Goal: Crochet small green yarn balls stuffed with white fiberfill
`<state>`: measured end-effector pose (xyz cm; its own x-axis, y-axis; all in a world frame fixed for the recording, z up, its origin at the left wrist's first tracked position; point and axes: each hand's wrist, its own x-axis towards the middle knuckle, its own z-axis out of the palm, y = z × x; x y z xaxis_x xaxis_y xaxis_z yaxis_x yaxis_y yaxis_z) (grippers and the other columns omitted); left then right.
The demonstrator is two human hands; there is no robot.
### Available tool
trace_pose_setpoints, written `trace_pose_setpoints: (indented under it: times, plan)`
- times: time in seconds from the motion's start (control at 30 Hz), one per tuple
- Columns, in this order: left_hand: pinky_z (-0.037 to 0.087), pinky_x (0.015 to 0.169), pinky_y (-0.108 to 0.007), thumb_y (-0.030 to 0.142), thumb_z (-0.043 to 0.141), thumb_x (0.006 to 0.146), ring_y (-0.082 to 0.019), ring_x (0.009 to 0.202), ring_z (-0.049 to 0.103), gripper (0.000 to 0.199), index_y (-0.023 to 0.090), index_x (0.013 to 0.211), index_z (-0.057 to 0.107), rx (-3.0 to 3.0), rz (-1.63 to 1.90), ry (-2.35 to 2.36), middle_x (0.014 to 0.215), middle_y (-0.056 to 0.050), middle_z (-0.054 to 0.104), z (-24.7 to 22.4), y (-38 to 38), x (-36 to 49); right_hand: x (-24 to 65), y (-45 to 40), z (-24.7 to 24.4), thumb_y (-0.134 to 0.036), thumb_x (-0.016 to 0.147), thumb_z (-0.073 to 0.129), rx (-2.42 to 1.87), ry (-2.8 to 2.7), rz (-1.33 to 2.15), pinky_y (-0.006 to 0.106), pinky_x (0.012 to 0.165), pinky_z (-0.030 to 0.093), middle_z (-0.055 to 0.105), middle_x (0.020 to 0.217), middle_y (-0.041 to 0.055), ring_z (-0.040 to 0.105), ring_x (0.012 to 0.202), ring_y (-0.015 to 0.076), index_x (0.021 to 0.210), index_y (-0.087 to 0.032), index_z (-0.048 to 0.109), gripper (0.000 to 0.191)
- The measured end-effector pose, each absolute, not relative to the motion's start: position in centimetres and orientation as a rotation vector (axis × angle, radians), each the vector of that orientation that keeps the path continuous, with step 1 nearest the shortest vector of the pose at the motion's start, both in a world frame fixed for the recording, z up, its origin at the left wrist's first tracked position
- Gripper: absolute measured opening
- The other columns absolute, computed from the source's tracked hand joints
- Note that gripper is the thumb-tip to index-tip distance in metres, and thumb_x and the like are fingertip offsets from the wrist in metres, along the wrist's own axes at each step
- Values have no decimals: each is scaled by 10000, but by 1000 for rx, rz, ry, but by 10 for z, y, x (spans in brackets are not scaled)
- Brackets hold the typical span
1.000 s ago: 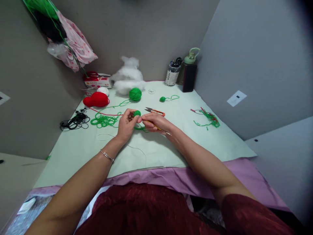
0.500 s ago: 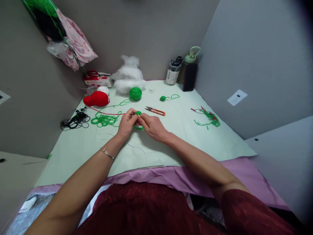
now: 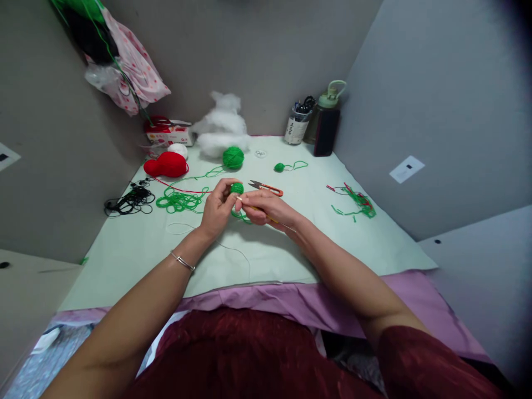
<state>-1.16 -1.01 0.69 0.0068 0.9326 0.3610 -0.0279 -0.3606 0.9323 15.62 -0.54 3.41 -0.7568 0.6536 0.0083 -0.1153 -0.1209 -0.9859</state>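
Observation:
Between the fingers of my left hand [image 3: 218, 208] is a small round green crochet piece [image 3: 237, 188]. My right hand [image 3: 266, 206] is closed around a crochet hook [image 3: 272, 219] with a yellowish handle; its thin metal end sticks out past the wrist, and its tip meets the green piece near my left thumb. A loop of green yarn [image 3: 241, 218] hangs below the fingers. Just beyond my right hand lie orange-handled thread snips [image 3: 268, 188]. A red strand runs from the red yarn ball toward my left hand.
Left on the table are tangled green yarn [image 3: 180, 201], black cord [image 3: 129, 200] and a red yarn ball [image 3: 167, 165]. White stuffing [image 3: 222, 127], a green yarn ball [image 3: 233, 158], a pen cup [image 3: 297, 126] and a bottle [image 3: 328, 100] stand at the back. Yarn scraps [image 3: 359, 202] lie right.
My right hand has turned and lowered slightly, so the hook's handle and rear end now show. More of the round green piece is visible. The view has shifted a little.

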Motion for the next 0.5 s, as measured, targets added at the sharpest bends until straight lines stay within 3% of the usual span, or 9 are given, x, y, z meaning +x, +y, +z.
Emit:
trace_pose_setpoints:
  times: [0.1,0.17,0.3,0.4,0.5]
  plan:
    - [522,790,-297,267,669,854,-165,758,646,282,219,1132,681,1413,1439,963,783,15,651,5,-8,-13,161,-8,39,-355,976,541,-487,-1808,2106,223,421,193,360,487,-114,227,426,73,988,-123,664,263]
    - [547,844,-327,298,620,889,-173,783,681,258,228,1134,654,1336,1444,950,806,8,675,3,-3,-17,166,-9,44,-357,1000,520,-507,-2023,2014,218,453,230,391,510,-104,276,449,74,1083,-123,678,295]
    - [524,976,-358,315,589,911,-175,930,724,215,257,1117,572,1175,1477,930,964,-13,732,1,9,-29,184,-3,48,-277,1021,484,-953,-2498,1267,242,587,372,517,594,-53,473,559,108,1162,-172,690,271]
    - [503,993,-331,280,632,884,-177,1084,688,215,262,1095,598,1114,1471,927,1087,-30,732,2,14,-34,193,6,42,-201,960,559,-1297,-2515,738,317,746,434,689,848,71,624,825,200,999,-178,732,178]
    - [499,951,-294,233,677,837,-176,1112,649,244,258,1079,661,1091,1462,928,1142,-29,716,3,12,-30,188,7,36,-232,962,572,-1365,-2361,566,394,900,445,668,1206,172,596,1142,294,1116,-165,700,211]
